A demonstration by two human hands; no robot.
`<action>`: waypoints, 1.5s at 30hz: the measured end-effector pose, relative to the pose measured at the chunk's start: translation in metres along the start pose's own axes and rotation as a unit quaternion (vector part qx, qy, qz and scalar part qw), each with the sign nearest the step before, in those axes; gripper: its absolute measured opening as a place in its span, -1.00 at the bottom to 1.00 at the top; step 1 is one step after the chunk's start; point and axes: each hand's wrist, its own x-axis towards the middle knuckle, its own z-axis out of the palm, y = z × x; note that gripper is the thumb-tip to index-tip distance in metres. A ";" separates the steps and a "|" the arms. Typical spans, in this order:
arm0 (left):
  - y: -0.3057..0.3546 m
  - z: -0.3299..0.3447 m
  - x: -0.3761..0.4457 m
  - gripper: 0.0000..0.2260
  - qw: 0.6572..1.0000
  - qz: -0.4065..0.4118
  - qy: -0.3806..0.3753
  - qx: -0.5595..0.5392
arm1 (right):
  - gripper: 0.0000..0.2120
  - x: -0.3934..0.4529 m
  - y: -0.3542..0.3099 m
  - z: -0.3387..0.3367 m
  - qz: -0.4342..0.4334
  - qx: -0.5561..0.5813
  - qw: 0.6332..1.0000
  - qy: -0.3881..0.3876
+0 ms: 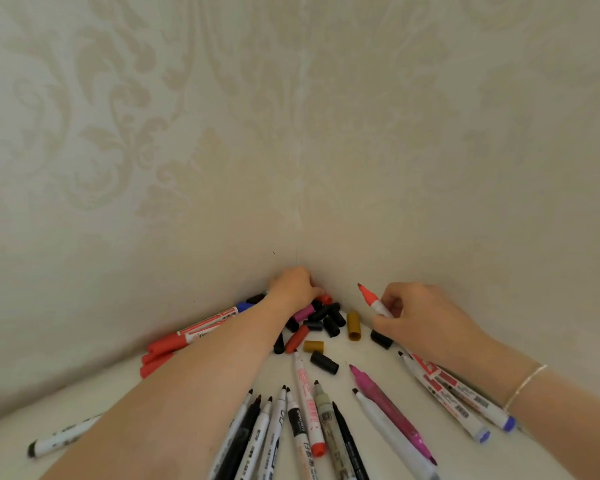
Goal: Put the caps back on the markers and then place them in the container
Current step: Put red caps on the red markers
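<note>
Patterned walls [153,133] meet in a corner ahead of me, and the pale counter [368,358] runs into that corner.

My left hand [293,287] reaches deep into the corner, knuckles up, fingers curled down over the cap pile [321,315]. Its grip closes on a red cap [325,299] at the fingertips, though most of that cap is hidden under my hand.

My right hand [426,320] sits near the right wall, fingers and thumb pinched tight around an uncapped red marker [373,299], tip pointing up and left toward the corner.

A fan of uncapped markers [302,427] lies between my forearms, tips toward the caps. A pink marker [388,407] lies just right of them. More markers [454,389] lie under my right wrist, blue-ended. Capped red markers [191,334] lie against the left wall, partly behind my left arm. One black-ended marker [59,439] lies alone at far left.

The loose caps are mostly black, with one pink cap [304,312], a long red one [297,339], and two ochre caps [353,325]. A black cap [324,362] lies apart, nearer me. Another [381,338] lies just under my right hand.

A thin bracelet [523,388] circles my right wrist.
</note>
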 end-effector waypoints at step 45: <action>-0.001 -0.066 -0.132 -0.86 0.807 0.051 0.042 -0.586 | -0.93 0.007 -0.049 0.010 -0.120 0.077 0.989 -0.041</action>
